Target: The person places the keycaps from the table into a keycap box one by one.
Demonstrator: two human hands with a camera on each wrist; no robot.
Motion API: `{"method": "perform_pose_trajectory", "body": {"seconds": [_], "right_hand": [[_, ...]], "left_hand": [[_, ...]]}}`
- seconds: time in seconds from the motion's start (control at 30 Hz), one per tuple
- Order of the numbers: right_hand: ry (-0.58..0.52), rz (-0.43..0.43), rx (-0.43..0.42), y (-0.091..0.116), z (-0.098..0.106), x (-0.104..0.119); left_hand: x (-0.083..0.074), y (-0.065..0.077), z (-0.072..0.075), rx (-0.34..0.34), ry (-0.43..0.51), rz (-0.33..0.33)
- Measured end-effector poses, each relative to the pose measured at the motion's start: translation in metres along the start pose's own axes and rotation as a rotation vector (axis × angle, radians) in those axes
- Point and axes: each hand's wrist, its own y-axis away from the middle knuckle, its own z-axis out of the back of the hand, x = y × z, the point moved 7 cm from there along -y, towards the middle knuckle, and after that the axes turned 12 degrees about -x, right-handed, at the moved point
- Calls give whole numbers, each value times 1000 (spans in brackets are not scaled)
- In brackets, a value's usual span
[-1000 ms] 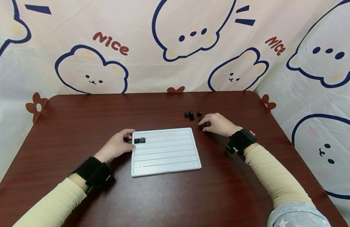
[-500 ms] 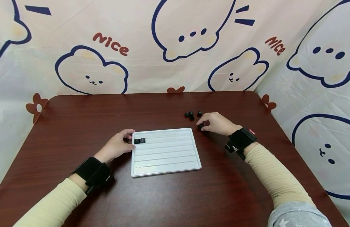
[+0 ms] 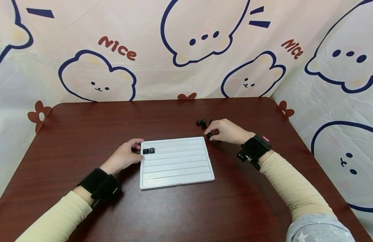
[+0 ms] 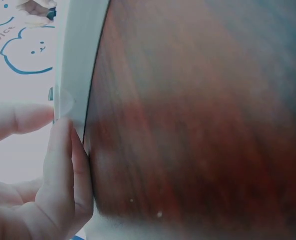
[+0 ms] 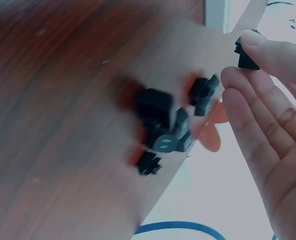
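Observation:
A white ridged board (image 3: pixel 177 168) lies on the table. Two black keycaps (image 3: pixel 149 151) sit side by side in its upper left. My left hand (image 3: pixel 124 155) holds the board's left edge; in the left wrist view, fingertips (image 4: pixel 63 125) meet at that edge. My right hand (image 3: pixel 227 131) pinches another black keycap (image 5: pixel 247 56) between thumb and fingers, just beyond the board's upper right corner. Several more black keycaps (image 3: pixel 201 123) lie loose behind it, partly covered by the hand in the head view.
The dark brown table (image 3: pixel 186 215) runs back to a patterned cloth (image 3: pixel 156 80) with cloud drawings. More cloth hangs at the right and left. Black bands (image 3: pixel 256 148) wrap both wrists.
My right hand has slid a little left with the pinched keycap, toward the board's upper right corner, now covering part of a loose keycap. My left hand and the board stay put.

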Motion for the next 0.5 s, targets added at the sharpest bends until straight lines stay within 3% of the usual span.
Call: {"method": "perform_pose_trajectory", "body": {"seconds": [0.5], "right_hand": [[-58,72,69,-16,-13,36]], "left_hand": [[1,0,0,-4,-17,0]]}}
